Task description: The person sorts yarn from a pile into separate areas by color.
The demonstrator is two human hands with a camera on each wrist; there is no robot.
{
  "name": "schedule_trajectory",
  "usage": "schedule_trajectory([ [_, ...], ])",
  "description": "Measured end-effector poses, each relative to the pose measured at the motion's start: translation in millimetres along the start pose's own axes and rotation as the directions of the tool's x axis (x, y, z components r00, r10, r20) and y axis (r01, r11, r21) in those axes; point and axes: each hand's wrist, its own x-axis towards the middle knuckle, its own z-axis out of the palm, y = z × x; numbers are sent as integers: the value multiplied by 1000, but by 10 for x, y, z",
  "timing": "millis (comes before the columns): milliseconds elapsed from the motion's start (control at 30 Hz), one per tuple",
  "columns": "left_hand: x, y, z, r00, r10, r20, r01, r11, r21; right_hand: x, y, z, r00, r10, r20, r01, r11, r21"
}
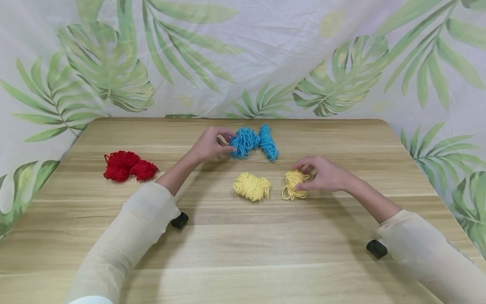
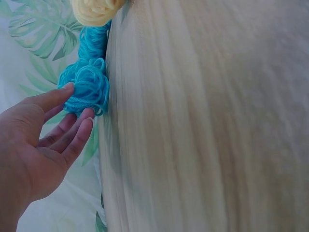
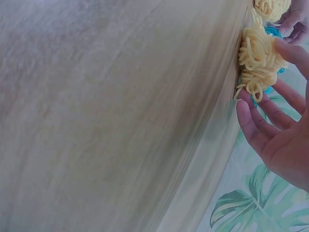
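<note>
My left hand point(image 1: 214, 143) is at the left side of a loose blue yarn bundle point(image 1: 244, 142), thumb and fingertips right at its strands. In the left wrist view its fingers are spread and relaxed beside the blue yarn point(image 2: 87, 89). A narrower blue yarn skein point(image 1: 268, 142) lies just to the right of that bundle. My right hand point(image 1: 322, 174) reaches around the right-hand yellow yarn bundle point(image 1: 293, 182), which has loose loops. The right wrist view shows its fingers extended and apart along the yellow yarn point(image 3: 258, 53). Another yellow yarn bundle point(image 1: 251, 186) lies to the left.
Two red yarn bundles point(image 1: 130, 166) lie together at the left of the wooden table point(image 1: 265, 253). A leaf-patterned cloth point(image 1: 265, 50) hangs behind the table's back edge. Black wrist devices point(image 1: 376, 249) show below both forearms.
</note>
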Motion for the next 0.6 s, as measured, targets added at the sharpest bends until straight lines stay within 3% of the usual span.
schedule_trajectory([
  [267, -82, 16, -62, 1000, 1, -9, 0, 997, 73, 9, -10, 25, 1000, -10, 3, 10, 1000, -8],
  [600, -179, 27, -89, 995, 95, -18, -92, 989, 117, 12, -8, 47, 1000, -31, -4, 31, 998, -47],
])
